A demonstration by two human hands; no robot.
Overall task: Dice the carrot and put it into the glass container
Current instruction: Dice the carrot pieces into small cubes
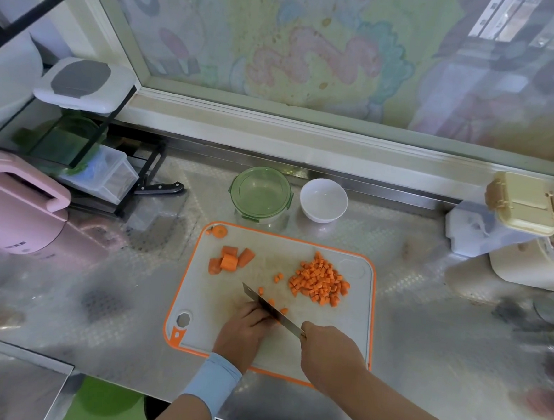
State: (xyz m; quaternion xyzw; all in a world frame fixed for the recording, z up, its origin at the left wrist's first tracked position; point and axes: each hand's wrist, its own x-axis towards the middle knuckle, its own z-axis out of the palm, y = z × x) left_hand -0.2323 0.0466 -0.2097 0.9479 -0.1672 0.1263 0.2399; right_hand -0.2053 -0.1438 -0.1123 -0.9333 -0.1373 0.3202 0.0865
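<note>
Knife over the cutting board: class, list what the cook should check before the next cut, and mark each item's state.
1. Right hand grips the knife firmly: ok.
2. Left hand clear of the blade: cannot tell, it lies right beside it.
3. Cutting board lies flat: ok.
4. Diced carrot pile out of the blade's path: ok, it sits to the right.
5. Uncut carrot chunks within reach: ok, on the board's far left.
6. Glass container open for the dice: cannot tell, it may be lidded.
</note>
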